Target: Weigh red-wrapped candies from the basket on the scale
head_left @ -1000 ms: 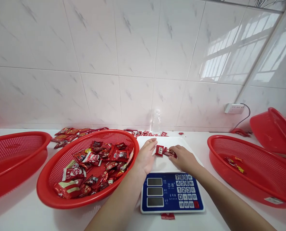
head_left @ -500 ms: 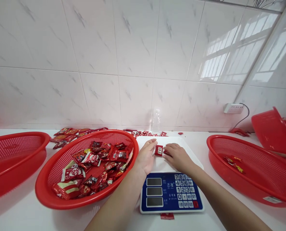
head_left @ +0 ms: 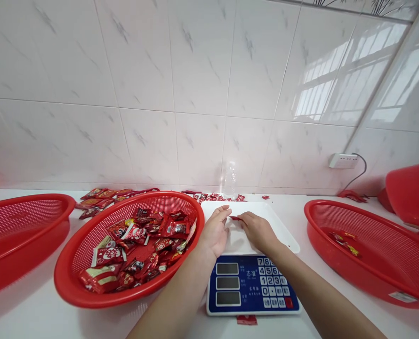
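My right hand (head_left: 259,230) is closed in a pinch on a small red packet (head_left: 235,218), seen nearly edge-on above the scale's white tray (head_left: 280,230). Just left of it, my left hand (head_left: 216,230) has its fingers stretched and apart, its palm turned toward the packet; I cannot tell whether it touches it. Below both hands is the scale's blue panel (head_left: 253,285) with keys and three display windows. A red perforated basket (head_left: 68,268) beside my left forearm holds many red snack packets (head_left: 135,249).
Another red basket (head_left: 29,235) stands far left, and one (head_left: 354,282) on the right holds a few packets. A red tub (head_left: 412,193) shows at the right edge. Flat packets (head_left: 96,200) lie along the wall, near a clear bottle (head_left: 229,179) and a power strip (head_left: 343,160).
The red packet between my hands has turned from face-on to edge-on, and my left hand has come away from it. At far right, the tilted red tub has shifted rightward.
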The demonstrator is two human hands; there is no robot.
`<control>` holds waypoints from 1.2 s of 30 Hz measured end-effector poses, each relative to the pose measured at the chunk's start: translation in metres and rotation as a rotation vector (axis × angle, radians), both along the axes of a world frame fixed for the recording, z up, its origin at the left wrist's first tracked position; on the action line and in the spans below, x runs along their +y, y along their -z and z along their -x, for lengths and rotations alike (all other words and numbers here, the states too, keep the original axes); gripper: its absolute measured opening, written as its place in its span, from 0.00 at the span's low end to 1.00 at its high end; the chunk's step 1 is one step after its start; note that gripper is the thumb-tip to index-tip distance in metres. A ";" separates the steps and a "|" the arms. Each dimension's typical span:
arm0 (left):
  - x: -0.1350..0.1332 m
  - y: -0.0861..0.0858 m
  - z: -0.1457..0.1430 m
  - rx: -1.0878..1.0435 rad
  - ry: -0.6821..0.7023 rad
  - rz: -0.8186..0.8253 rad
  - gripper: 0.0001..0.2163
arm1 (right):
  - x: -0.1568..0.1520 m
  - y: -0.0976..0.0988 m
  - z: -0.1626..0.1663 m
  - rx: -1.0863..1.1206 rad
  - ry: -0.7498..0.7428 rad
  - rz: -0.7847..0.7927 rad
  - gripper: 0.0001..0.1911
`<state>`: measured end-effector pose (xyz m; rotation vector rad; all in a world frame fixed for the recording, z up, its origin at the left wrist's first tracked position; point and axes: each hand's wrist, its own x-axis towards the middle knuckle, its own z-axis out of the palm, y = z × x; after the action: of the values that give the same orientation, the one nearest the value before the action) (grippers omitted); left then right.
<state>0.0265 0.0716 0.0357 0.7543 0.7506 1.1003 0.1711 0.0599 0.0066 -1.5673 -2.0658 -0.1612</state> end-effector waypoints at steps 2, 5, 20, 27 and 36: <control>0.000 0.000 0.000 -0.027 -0.023 0.012 0.09 | -0.008 -0.003 -0.001 0.080 -0.030 -0.087 0.17; -0.003 -0.002 0.001 -0.114 -0.021 0.004 0.09 | -0.022 -0.007 -0.002 0.179 -0.117 -0.207 0.16; -0.068 -0.044 0.005 -0.013 -0.076 -0.614 0.05 | -0.088 -0.041 0.013 0.945 -0.324 0.050 0.12; -0.074 -0.044 0.008 0.004 -0.010 -0.583 0.09 | -0.100 -0.053 0.011 0.911 -0.295 0.133 0.17; -0.069 -0.041 0.008 0.116 0.057 -0.656 0.10 | -0.088 -0.043 0.010 1.059 -0.376 0.267 0.19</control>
<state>0.0190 0.0023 0.0765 1.3930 0.4517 1.2706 0.1608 -0.0284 0.0498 -0.9825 -1.4658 0.9133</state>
